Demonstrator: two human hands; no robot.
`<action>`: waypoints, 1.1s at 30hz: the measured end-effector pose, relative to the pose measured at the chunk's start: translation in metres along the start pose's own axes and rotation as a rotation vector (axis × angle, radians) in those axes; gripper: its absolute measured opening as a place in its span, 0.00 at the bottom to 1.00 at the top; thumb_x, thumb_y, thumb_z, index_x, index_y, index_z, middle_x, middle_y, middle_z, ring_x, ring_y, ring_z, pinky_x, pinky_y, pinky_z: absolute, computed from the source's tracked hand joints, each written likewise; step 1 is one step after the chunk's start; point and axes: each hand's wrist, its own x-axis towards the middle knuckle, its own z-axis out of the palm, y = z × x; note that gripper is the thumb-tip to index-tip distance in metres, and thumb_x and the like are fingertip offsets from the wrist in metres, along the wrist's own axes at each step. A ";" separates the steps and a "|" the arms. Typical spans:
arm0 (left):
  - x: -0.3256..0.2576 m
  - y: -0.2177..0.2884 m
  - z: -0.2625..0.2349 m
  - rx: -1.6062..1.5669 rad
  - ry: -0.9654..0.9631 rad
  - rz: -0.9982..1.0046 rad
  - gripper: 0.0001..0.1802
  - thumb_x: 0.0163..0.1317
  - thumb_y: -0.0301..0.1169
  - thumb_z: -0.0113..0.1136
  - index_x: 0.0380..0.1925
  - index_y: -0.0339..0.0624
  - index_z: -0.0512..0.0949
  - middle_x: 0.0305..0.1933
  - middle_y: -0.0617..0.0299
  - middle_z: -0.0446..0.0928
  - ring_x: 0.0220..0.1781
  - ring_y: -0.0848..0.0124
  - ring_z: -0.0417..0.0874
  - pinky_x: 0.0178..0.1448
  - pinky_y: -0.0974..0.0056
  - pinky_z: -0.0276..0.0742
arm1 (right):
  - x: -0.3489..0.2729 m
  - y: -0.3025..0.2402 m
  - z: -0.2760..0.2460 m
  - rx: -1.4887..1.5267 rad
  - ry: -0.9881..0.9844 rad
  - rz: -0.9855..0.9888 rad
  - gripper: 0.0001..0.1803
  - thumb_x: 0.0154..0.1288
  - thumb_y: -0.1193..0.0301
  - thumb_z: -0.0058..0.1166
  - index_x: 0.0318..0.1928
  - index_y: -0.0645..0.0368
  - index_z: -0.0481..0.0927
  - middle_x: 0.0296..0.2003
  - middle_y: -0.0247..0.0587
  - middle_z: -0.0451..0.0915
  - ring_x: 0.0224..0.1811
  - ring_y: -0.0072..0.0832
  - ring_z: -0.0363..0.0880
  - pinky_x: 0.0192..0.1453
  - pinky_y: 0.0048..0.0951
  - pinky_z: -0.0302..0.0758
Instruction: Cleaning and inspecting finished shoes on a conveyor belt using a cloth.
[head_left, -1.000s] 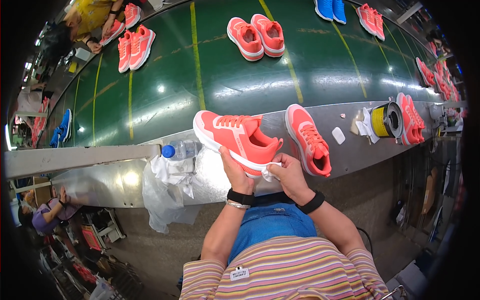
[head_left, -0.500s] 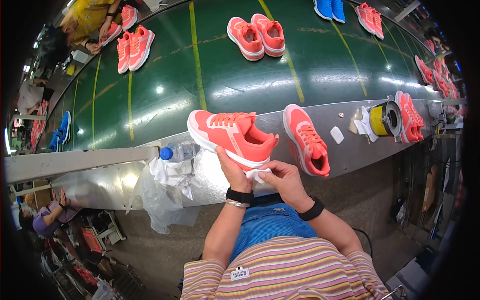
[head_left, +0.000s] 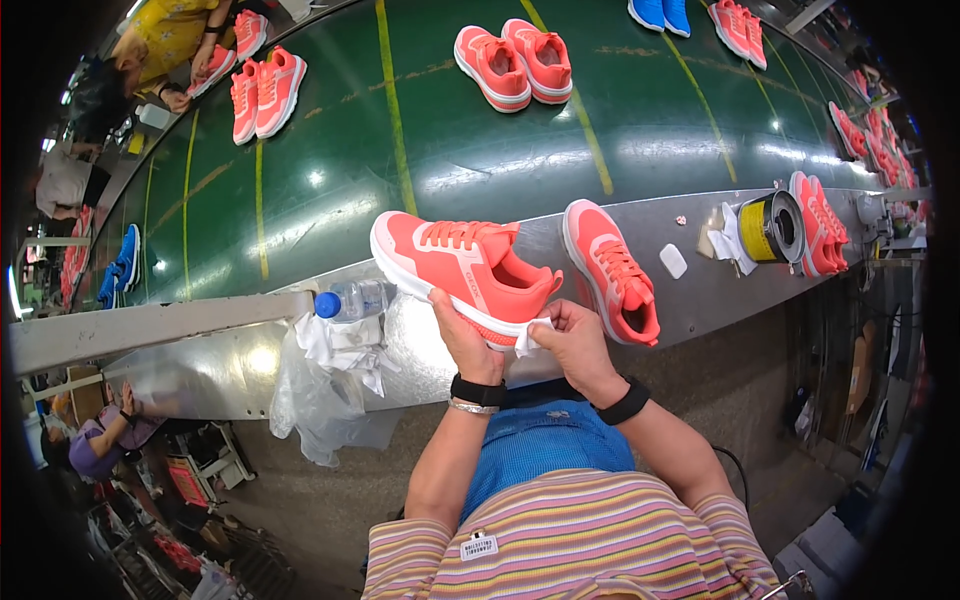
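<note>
A coral sneaker (head_left: 455,265) with a white sole is held up over the metal ledge, toe to the left and heel to the right. My left hand (head_left: 468,340) is closed around it from below, near the middle of the sole. Pinched in the fingers of my right hand (head_left: 580,345) is a small white cloth (head_left: 531,336), pressed against the sole's edge near the heel. Just right of my hands another coral sneaker (head_left: 612,270) rests on the ledge, its toe pointing away from me.
Pairs of coral sneakers (head_left: 514,66) and blue shoes (head_left: 662,14) sit on the green conveyor belt (head_left: 330,170). Left on the ledge are a blue-capped bottle (head_left: 352,302) and white rags (head_left: 345,350). A tin (head_left: 770,230) stands right; a co-worker (head_left: 165,45) is far left.
My right hand has moved slightly right and up along the sole with the cloth, toward the heel. The held sneaker has tilted a little, its heel lower.
</note>
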 end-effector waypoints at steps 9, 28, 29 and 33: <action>0.005 0.000 0.001 0.089 -0.015 0.114 0.29 0.66 0.50 0.38 0.56 0.37 0.60 0.57 0.56 0.67 0.56 0.66 0.70 0.59 0.62 0.66 | -0.003 -0.009 0.006 0.087 0.020 -0.023 0.06 0.53 0.77 0.59 0.30 0.64 0.76 0.25 0.31 0.77 0.25 0.13 0.71 0.30 0.15 0.68; 0.003 0.002 0.000 0.094 0.014 0.064 0.29 0.66 0.50 0.38 0.57 0.38 0.60 0.58 0.56 0.66 0.58 0.66 0.69 0.61 0.62 0.64 | 0.001 -0.002 0.002 0.040 -0.001 -0.068 0.04 0.52 0.78 0.57 0.29 0.63 0.75 0.24 0.31 0.76 0.25 0.12 0.72 0.29 0.14 0.69; 0.003 0.003 0.000 0.058 0.002 0.056 0.29 0.66 0.50 0.38 0.56 0.38 0.60 0.57 0.56 0.66 0.58 0.67 0.68 0.61 0.62 0.64 | 0.002 0.001 0.000 0.013 0.033 -0.070 0.04 0.52 0.79 0.57 0.29 0.63 0.75 0.24 0.31 0.76 0.25 0.12 0.71 0.29 0.14 0.68; 0.000 0.015 0.013 -0.071 0.010 -0.069 0.29 0.66 0.50 0.38 0.57 0.39 0.59 0.59 0.57 0.64 0.59 0.66 0.67 0.62 0.62 0.64 | 0.007 0.012 -0.029 0.027 0.094 0.004 0.05 0.53 0.78 0.55 0.31 0.62 0.74 0.25 0.30 0.75 0.25 0.13 0.71 0.30 0.15 0.68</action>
